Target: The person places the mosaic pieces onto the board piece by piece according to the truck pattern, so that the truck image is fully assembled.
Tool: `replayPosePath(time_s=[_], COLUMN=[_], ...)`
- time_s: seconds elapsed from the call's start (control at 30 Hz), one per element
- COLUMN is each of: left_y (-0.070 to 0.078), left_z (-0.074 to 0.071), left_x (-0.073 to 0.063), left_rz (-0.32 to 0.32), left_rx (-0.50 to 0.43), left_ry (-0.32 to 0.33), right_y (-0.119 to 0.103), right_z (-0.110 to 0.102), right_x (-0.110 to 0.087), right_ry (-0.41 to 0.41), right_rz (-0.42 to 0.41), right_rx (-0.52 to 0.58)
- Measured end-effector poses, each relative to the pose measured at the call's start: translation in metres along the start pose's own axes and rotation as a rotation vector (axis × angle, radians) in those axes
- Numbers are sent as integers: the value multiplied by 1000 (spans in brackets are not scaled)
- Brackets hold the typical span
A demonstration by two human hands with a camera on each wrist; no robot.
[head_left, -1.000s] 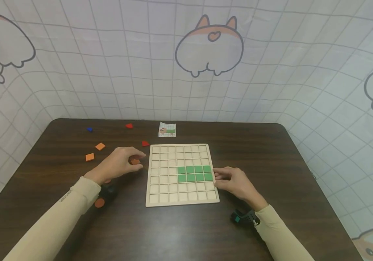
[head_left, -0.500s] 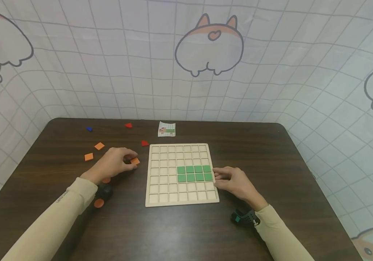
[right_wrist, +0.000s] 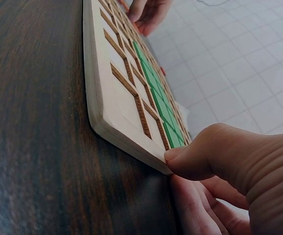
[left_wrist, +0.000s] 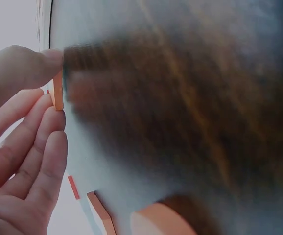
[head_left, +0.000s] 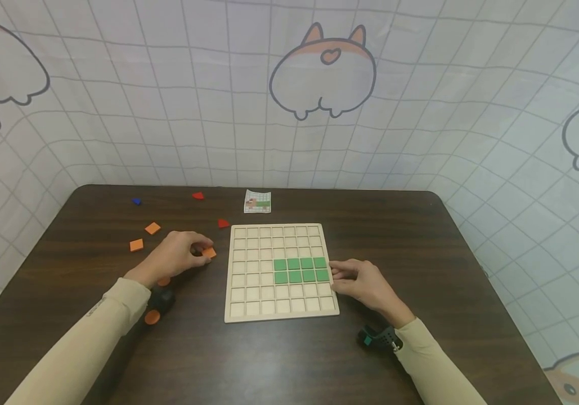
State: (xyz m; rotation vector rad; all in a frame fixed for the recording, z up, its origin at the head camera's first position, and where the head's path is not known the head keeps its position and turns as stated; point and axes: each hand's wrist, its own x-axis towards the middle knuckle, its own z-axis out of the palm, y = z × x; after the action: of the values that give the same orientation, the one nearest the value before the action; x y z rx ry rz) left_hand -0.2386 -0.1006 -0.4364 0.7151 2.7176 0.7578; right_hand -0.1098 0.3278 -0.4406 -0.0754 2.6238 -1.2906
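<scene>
My left hand (head_left: 180, 250) pinches an orange square tile (head_left: 209, 252) just left of the pale wooden grid board (head_left: 252, 315). In the left wrist view, the tile (left_wrist: 58, 90) stands edge-on between the thumb and the fingertips, close over the table. My right hand (head_left: 362, 281) holds the board's right rim. Its thumb (right_wrist: 190, 156) lies on the rim in the right wrist view, with the other fingers curled beside the edge. Green square tiles (head_left: 301, 270) fill two short rows of cells at the board's right side.
Two orange squares (head_left: 136, 245) and round orange pieces (head_left: 152, 316) lie left on the dark table. Red pieces (head_left: 224, 223) and a blue piece (head_left: 137, 201) are farther back. A small printed pattern card (head_left: 257, 202) lies behind the board.
My left hand has drawn slightly left, and its spread thumb and fingers have come together on the orange tile. The right hand stays at the board's rim.
</scene>
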Motion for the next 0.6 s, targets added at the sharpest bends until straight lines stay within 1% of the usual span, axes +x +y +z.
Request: replayPosePath(time_s=[0.3,0.6], left_y=[2,12], left_z=[-2,1], left_x=[-5,-8], left_rz=[31,42], left_rx=[-40,-84], left_ry=[19,19], right_y=[-1,-1], right_z=[1,1], right_x=[-1,1], right_ry=[7,4], right_rz=[11,-15], right_rx=[-8,-9])
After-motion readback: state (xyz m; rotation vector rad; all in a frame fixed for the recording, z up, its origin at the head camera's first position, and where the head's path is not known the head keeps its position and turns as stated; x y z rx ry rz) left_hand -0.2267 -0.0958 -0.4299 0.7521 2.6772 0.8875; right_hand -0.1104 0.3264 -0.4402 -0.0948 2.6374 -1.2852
